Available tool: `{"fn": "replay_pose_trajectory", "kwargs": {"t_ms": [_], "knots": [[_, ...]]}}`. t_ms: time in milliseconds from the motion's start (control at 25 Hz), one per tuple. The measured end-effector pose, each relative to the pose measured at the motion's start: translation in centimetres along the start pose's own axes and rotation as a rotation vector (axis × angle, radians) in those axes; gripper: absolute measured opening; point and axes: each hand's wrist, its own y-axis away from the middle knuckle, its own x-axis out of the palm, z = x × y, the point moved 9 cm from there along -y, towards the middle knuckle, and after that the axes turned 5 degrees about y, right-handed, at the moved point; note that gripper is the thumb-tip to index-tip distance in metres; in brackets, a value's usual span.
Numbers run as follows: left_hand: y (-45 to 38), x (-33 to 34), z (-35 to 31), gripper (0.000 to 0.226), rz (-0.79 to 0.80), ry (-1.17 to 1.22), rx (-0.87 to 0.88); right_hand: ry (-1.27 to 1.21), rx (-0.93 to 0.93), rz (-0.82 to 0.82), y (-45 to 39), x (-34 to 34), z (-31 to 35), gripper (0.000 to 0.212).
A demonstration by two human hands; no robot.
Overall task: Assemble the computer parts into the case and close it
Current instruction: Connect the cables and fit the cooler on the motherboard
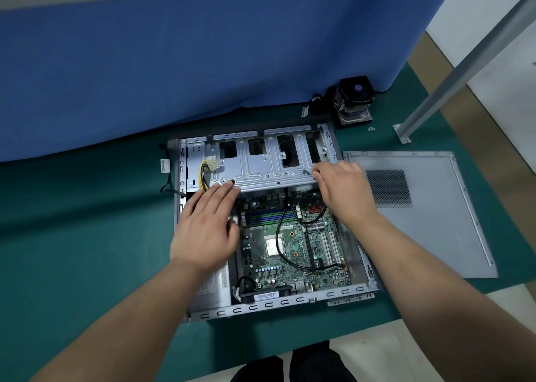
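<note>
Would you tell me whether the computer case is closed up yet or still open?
Open: the side panel lies flat on the mat right of the case, and the motherboard is exposed.

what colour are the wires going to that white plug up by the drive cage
Yellow and black wires run to the white plug, seen in the head view.

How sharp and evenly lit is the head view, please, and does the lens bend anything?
Head view: motherboard sharp and evenly lit; right hand slightly motion-blurred at its fingers; a soft shadow band crosses the green mat; the wide lens bows the blue partition.
</note>
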Motion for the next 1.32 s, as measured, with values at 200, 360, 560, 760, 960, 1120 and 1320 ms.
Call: {"fn": "replay_pose_trajectory", "kwargs": {"t_ms": [200,360,560,760,960,1120,1320], "knots": [[0.0,0.0,0.0,0.066,-0.008,-0.003,0.005,-0.080,-0.007,-0.057,0.1,-0.7,0.9,0.011],[0.0,0.1,0.0,0.066,-0.007,-0.004,0.004,-0.190,0.061,-0.005,-0.3,-0.1,0.8,0.025],[0.1,0.1,0.1,0.066,-0.009,-0.006,0.008,-0.282,0.145,0.001,-0.1,-0.1,-0.1,0.032],[0.0,0.2,0.0,0.066,-0.007,-0.008,0.009,-0.323,0.231,0.033,-0.5,0.3,-0.7,0.026],[0.0,0.1,0.0,0.066,-0.008,-0.002,0.010,-0.294,0.217,0.030,-0.6,0.3,-0.5,0.014],[0.0,0.1,0.1,0.066,-0.011,0.008,0.008,-0.171,0.226,0.028,-0.1,0.5,-0.3,0.025],[-0.1,0.2,0.3,0.067,-0.020,0.011,0.008,-0.092,0.244,0.039,-0.6,0.6,0.3,0.024]]}}
